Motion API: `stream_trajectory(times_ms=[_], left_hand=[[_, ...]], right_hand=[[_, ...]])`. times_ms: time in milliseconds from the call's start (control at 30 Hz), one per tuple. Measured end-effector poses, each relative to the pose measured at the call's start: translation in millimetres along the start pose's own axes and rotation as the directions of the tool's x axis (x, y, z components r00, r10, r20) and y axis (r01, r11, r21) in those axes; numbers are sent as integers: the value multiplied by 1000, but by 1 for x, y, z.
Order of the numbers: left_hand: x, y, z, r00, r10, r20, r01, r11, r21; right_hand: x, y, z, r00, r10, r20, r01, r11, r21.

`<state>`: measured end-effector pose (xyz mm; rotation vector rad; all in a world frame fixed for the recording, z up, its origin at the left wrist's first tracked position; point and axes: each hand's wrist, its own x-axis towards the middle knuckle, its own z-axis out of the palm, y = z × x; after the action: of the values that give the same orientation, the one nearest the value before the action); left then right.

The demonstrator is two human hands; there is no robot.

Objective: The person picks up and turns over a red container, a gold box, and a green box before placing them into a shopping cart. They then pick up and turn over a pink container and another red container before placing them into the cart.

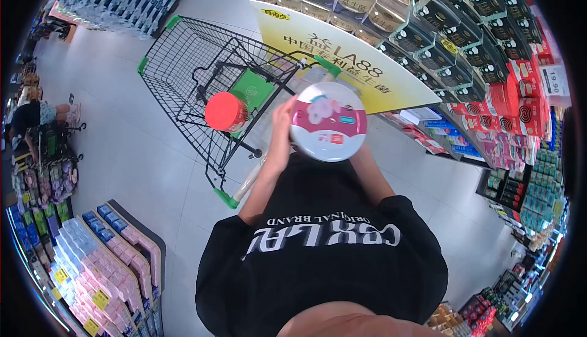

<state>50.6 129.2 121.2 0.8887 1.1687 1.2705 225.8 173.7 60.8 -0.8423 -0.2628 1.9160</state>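
A round tub [328,122] with a white and pink lid, printed with a pale flower, is held up in front of my chest, lid facing me. My left hand [282,128] grips its left edge, fingers along the rim. Behind the tub, my right hand is mostly hidden; my right forearm [373,175] reaches up to its lower right side, supporting it. Just beyond stands a black wire shopping cart [183,74] with green corners. In its seat part, beside a green panel [252,89], sits a jar with a red lid [225,111].
A yellow and white promotional board [348,62] fronts stacked boxed goods at the upper right. Red packages [513,102] hang at the right. Pink and blue packs [98,270] fill a display at the lower left. Another person [36,117] is by the far left shelves.
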Motion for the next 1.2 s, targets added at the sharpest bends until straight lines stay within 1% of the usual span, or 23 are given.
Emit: stream_trajectory(times_ms=[33,100,200,233,267,300,367,433,500,633,667,700,733,767,833,867,933,967,1000,1067,1100,1167,1200], left_hand=[[-10,13,3,995,42,91,-61,975,214],[-14,-7,1,975,87,205,-139,957,255],[-17,-39,6,945,-96,311,66,992,104],[-25,-58,11,945,-222,240,251,963,-101],[-30,-59,15,916,-300,266,366,897,-248],[-30,-59,16,874,-377,307,475,797,-372],[-31,-69,20,868,-385,315,489,773,-403],[-31,-66,37,809,-530,252,587,742,-325],[-33,-75,56,760,-529,377,636,723,-270],[-63,-111,117,660,-556,504,666,744,-52],[-76,-127,163,598,-558,574,658,752,45],[-84,-135,180,486,-617,619,763,645,44],[-98,-134,198,503,-547,669,629,763,151],[-115,-133,216,504,-477,720,468,851,237],[-141,-142,241,462,-355,813,115,933,341],[-146,-148,263,404,-417,815,156,909,388],[-157,-158,306,294,-557,777,341,820,459],[-164,-164,324,232,-622,748,430,755,494],[-162,-184,339,112,-684,720,594,628,503],[-166,-201,366,-47,-738,673,616,509,601],[-169,-209,381,-123,-757,642,617,448,647],[-177,-225,405,-160,-755,636,577,451,681],[-181,-233,416,-186,-749,636,550,457,699]], right_hand=[[-11,0,-7,998,43,-43,-43,999,4],[-40,4,-17,984,112,-140,-113,994,2],[-73,7,-27,952,155,-265,-157,987,15],[-81,11,-34,945,154,-288,-154,988,23],[-88,14,-40,947,134,-291,-134,991,20],[-93,17,-47,956,99,-278,-101,995,7],[-95,29,-69,978,1,-208,-7,1000,-31],[-114,23,-71,975,-63,-213,71,997,30],[-139,15,-80,967,-102,-235,120,990,67],[-204,16,-152,942,-218,-254,264,950,164],[-254,-2,-178,933,-273,-237,314,936,157],[-290,-7,-187,939,-283,-194,312,940,137],[-319,-6,-204,947,-290,-134,318,900,297],[-343,-12,-218,934,-347,-82,357,918,172],[-389,-9,-235,909,-417,20,417,906,-70],[-406,-8,-250,922,-387,-4,379,905,-195],[-432,-2,-271,941,-329,-79,267,867,-421],[-446,-2,-275,907,-400,-129,300,831,-469],[-461,-6,-273,868,-464,-174,320,793,-519],[-482,-4,-272,771,-592,-236,365,714,-598],[-491,-5,-273,727,-629,-276,359,691,-628],[-503,-5,-273,634,-690,-350,336,653,-679],[-504,-3,-278,616,-691,-378,347,668,-658]])
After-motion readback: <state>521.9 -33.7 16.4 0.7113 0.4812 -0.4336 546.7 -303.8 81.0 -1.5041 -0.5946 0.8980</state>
